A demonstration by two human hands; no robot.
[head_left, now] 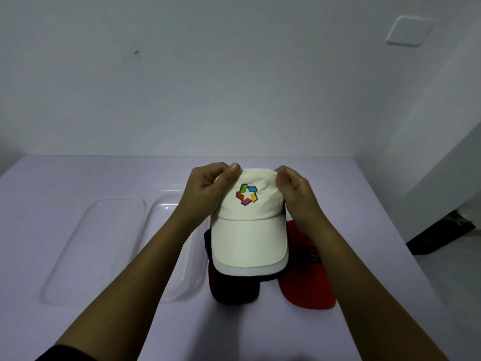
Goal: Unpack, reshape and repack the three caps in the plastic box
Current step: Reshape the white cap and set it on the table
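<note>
Near the middle of the surface (78,183), white cap (248,230), peak pointing toward the near edge. Pinched at the top left of the crown by left hand (205,191), thumb on the front, fingers curled behind. Gripped the same way at the top right by right hand (296,196). Coloured logo between the two grips, peak below them. Underneath, dark cap (234,290); touching or not, cannot tell. Just right, red cap (307,285), flat. Toward the left edge, clear plastic box (187,277), then flat clear lid (96,246).
</note>
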